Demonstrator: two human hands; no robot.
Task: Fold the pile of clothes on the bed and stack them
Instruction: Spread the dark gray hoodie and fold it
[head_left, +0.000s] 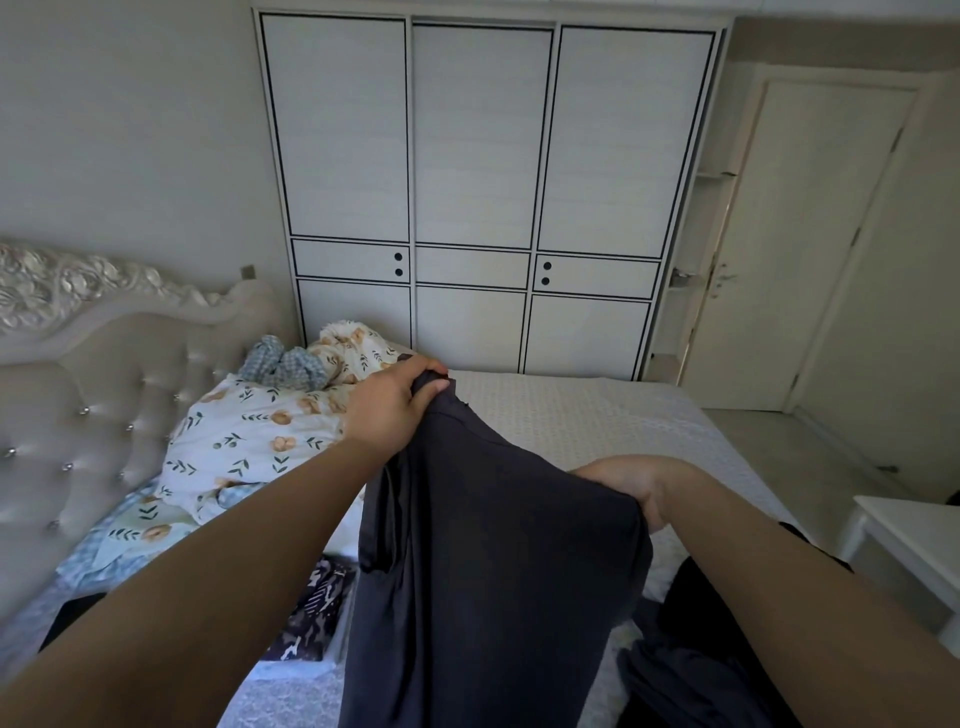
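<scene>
Currently mid-item, early in the task by the look of it. Landmark: dark grey garment (483, 561), held up over the bed (597, 421). Left of it: floral bedding (249, 441), then a patterned dark piece (311, 618) lying unfolded on the bed. Left hand (395, 410) at the garment's top far corner, fingers (439, 387) curled tight, pinching the fabric. Right hand (628, 488) at its near right edge, gripping the cloth; those fingers are hidden behind the fabric. Right of the garment: more dark clothes (691, 660) crumpled on the bed. No folded stack visible; several pieces left.
</scene>
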